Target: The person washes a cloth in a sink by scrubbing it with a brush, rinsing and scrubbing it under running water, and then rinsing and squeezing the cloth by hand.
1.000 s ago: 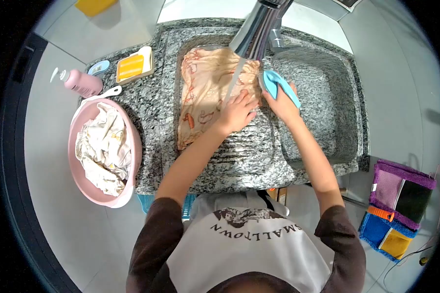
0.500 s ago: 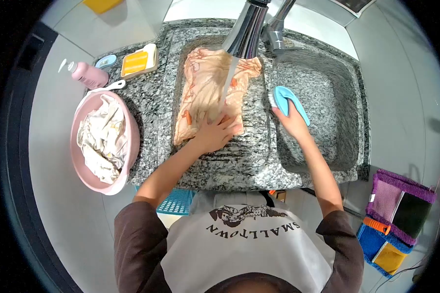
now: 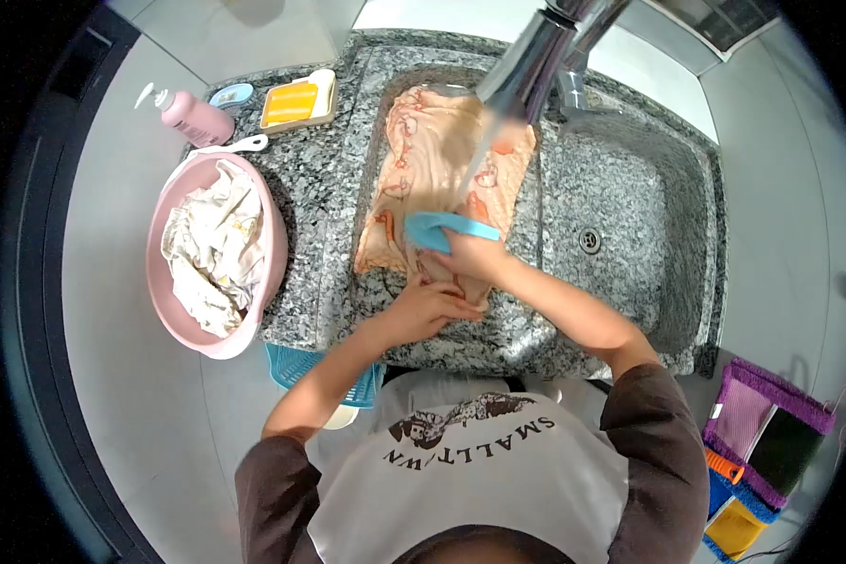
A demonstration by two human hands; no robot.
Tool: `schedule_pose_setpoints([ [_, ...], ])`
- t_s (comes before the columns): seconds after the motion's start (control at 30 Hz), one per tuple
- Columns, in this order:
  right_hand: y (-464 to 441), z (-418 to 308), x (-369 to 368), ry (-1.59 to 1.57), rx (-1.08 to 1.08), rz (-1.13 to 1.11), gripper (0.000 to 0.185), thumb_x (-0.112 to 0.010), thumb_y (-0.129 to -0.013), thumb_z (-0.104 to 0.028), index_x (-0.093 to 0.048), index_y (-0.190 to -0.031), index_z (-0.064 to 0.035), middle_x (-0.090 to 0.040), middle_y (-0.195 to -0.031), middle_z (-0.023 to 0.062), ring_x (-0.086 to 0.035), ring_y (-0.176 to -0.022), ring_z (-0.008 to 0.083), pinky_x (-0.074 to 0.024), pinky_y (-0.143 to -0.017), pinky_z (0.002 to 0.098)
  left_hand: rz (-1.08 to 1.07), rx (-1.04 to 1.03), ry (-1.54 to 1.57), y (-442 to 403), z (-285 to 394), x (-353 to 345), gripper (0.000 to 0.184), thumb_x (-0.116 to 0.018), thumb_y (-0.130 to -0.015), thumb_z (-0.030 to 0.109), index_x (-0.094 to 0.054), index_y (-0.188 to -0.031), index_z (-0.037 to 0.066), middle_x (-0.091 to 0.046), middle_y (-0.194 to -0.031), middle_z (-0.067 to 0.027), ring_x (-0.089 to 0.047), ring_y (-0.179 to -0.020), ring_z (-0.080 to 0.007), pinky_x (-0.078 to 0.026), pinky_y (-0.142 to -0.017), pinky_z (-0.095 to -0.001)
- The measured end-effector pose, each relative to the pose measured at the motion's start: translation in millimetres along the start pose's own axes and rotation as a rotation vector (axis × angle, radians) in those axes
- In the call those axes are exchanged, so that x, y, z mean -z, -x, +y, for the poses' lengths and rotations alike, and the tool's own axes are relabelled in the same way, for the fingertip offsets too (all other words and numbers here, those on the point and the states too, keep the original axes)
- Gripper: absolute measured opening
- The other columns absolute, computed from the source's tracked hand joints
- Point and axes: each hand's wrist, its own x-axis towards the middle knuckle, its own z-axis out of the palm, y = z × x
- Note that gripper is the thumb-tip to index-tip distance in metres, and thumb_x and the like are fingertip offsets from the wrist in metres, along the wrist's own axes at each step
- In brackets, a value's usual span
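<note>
A wet, peach-coloured patterned cloth (image 3: 428, 141) lies spread over the ribbed washboard side of the stone sink, under running water from the chrome faucet (image 3: 526, 66). My right hand (image 3: 472, 258) is closed around a light blue scrub brush (image 3: 439, 228) and presses it against the cloth's lower middle. The brush's bristles are hidden beneath it. At the cloth's near edge, my left hand (image 3: 427, 308) has its fingers close together on the gathered fabric and holds it, just below and left of my right hand.
On the left stands a pink basin (image 3: 277, 249) with white cloth (image 3: 211, 244). Behind it are a pink pump bottle (image 3: 197, 119) and a yellow soap bar (image 3: 291, 103) in a dish. The right sink basin (image 3: 620, 188) has a drain. Mop pads (image 3: 761, 423) hang at lower right.
My right hand has brought the brush from the right basin onto the cloth. My left hand has moved to the cloth's near edge, which is now bunched and drawn toward me. The view has shifted.
</note>
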Motion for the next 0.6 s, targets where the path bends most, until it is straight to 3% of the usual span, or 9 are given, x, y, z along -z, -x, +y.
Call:
schedule_pose_setpoints([
  [0.03, -12.5, 16.9, -7.0, -0.074, -0.024, 0.034, 0.051, -0.068, -0.069, -0.038, -0.057, -0.112, -0.0149, -0.056, -0.096, 0.0172, -0.053, -0.087, 0.034, -0.0469, -0.072, 0.0412, -0.066, 0.077, 0.062, -1.8, -1.7, 1.5, 0.048, -0.054, -0.074, 0.0, -0.061, -0.111, 0.03, -0.059, -0.113, 0.0072, -0.048, -0.109, -0.0137, -0.025, -0.09, -0.0396],
  [0.07, -34.4, 17.3, 16.6, -0.16, -0.22, -0.08, 0.043, -0.065, -0.071, -0.038, -0.059, -0.109, -0.0171, -0.056, -0.094, 0.0157, -0.053, -0.087, 0.0337, -0.0466, -0.071, 0.0419, -0.065, 0.078, 0.064, -3.1, -1.7, 1.6, 0.048, -0.054, -0.074, 0.0, -0.061, -0.111, 0.03, -0.059, -0.113, 0.0072, -0.048, -0.109, -0.0137, -0.025, -0.09, -0.0396],
  [0.1, -47.9, 31.1, 14.9, -0.159, -0.215, -0.082, 0.043, -0.065, -0.071, -0.038, -0.059, -0.109, -0.0171, -0.056, -0.094, 0.0157, -0.053, -0.087, 0.0337, -0.0466, -0.071, 0.0419, -0.049, 0.075, 0.085, -5.2, -1.9, 1.4, 0.048, -0.054, -0.074, -0.001, -0.062, -0.11, 0.028, -0.06, -0.111, 0.0068, -0.049, -0.108, -0.0148, -0.027, -0.089, -0.0396],
  [0.23, -56.6, 44.3, 7.9, 0.166, -0.243, -0.092, 0.042, -0.06, -0.075, -0.038, -0.057, -0.112, -0.0172, -0.057, -0.094, 0.0138, -0.051, -0.092, 0.0316, -0.0457, -0.073, 0.0415, 0.033, 0.052, 0.183, -0.3, 2.0, 3.6, 0.048, -0.054, -0.072, -0.004, -0.063, -0.109, 0.025, -0.062, -0.105, 0.0053, -0.051, -0.102, -0.0179, -0.036, -0.085, -0.0386],
  [0.27, -38.5, 39.1, -7.2, 0.106, 0.004, 0.016, 0.043, -0.059, -0.076, -0.039, -0.056, -0.112, -0.0159, -0.057, -0.094, 0.013, -0.05, -0.093, 0.0319, -0.0452, -0.074, 0.042, 0.094, 0.028, 0.235, -0.5, 1.6, 4.5, 0.048, -0.054, -0.071, -0.005, -0.063, -0.109, 0.023, -0.063, -0.103, 0.0047, -0.052, -0.1, -0.0187, -0.04, -0.083, -0.0376],
  [0.33, -7.1, 18.8, -10.6, 0.037, 0.242, 0.112, 0.044, -0.058, -0.077, -0.04, -0.055, -0.112, -0.0147, -0.058, -0.094, 0.0122, -0.049, -0.095, 0.0321, -0.0447, -0.075, 0.0424, 0.121, 0.013, 0.183, 5.9, 4.1, -4.4, 0.046, -0.054, -0.07, -0.005, -0.064, -0.107, 0.021, -0.063, -0.101, 0.004, -0.053, -0.098, -0.0195, -0.043, -0.081, -0.0362],
  [0.4, 3.4, 3.8, 14.4, 0.145, -0.048, -0.189, 0.047, -0.056, -0.077, -0.043, -0.055, -0.113, -0.0128, -0.055, -0.098, 0.015, -0.049, -0.093, 0.0325, -0.0447, -0.075, 0.0412, 0.157, -0.008, 0.119, 4.0, 3.0, -6.3, 0.045, -0.054, -0.07, -0.006, -0.064, -0.105, 0.019, -0.064, -0.098, 0.0032, -0.054, -0.095, -0.0203, -0.046, -0.08, -0.0348],
  [0.5, -55.1, 98.8, -30.0, 0.105, -0.037, 0.021, 0.046, -0.053, -0.078, -0.042, -0.055, -0.111, -0.0098, -0.05, -0.099, 0.0207, -0.049, -0.093, 0.0339, -0.0441, -0.074, 0.0415, 0.033, 0.075, 0.119, 1.1, 5.5, -5.3, 0.04, -0.054, -0.07, -0.005, -0.065, -0.102, 0.017, -0.064, -0.096, 0.0024, -0.056, -0.09, -0.0205, -0.047, -0.077, -0.0333],
  [0.6, -70.6, 112.8, -9.8, 0.218, -0.2, 0.063, 0.042, -0.051, -0.079, -0.041, -0.056, -0.109, -0.0107, -0.049, -0.097, 0.021, -0.048, -0.091, 0.0337, -0.0438, -0.072, 0.0415, 0.083, 0.045, 0.134, -1.3, 8.4, -0.6, 0.038, -0.054, -0.07, -0.004, -0.066, -0.099, 0.016, -0.065, -0.096, 0.0025, -0.057, -0.088, -0.0202, -0.048, -0.075, -0.0319],
])
